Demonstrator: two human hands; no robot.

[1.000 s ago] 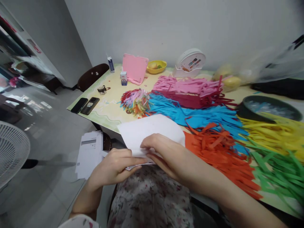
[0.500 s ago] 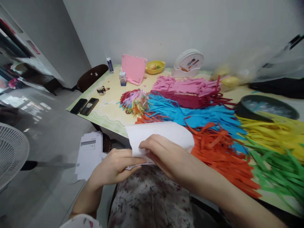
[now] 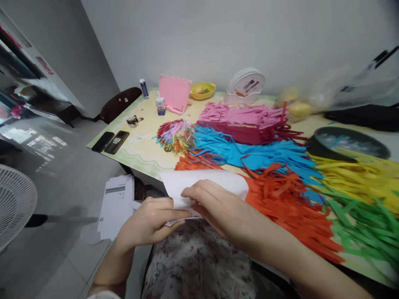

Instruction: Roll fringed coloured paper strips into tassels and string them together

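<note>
A white sheet of paper (image 3: 202, 182) curls over at the table's near edge, just above my lap. My left hand (image 3: 149, 220) pinches its lower left edge between thumb and fingers. My right hand (image 3: 212, 201) lies on top of the sheet with fingers curled, pressing and gripping its near part. Orange paper strips (image 3: 286, 207) lie under and to the right of the sheet. Blue strips (image 3: 249, 151), pink and dark red strips (image 3: 249, 118), yellow strips (image 3: 358, 174) and green strips (image 3: 368, 230) spread across the table beyond.
A mixed-colour tassel bundle (image 3: 176, 135) sits mid-table. Two phones (image 3: 112, 141) lie at the left edge; a pink stand (image 3: 174, 93), yellow bowl (image 3: 203, 89), white round box (image 3: 246, 85) and dark bowl (image 3: 349, 143) stand farther back. Papers (image 3: 116, 203) and a fan (image 3: 14, 205) are on the floor at left.
The far flap of the white sheet has folded down toward me, uncovering more orange strips behind it. Both hands stay at the near edge.
</note>
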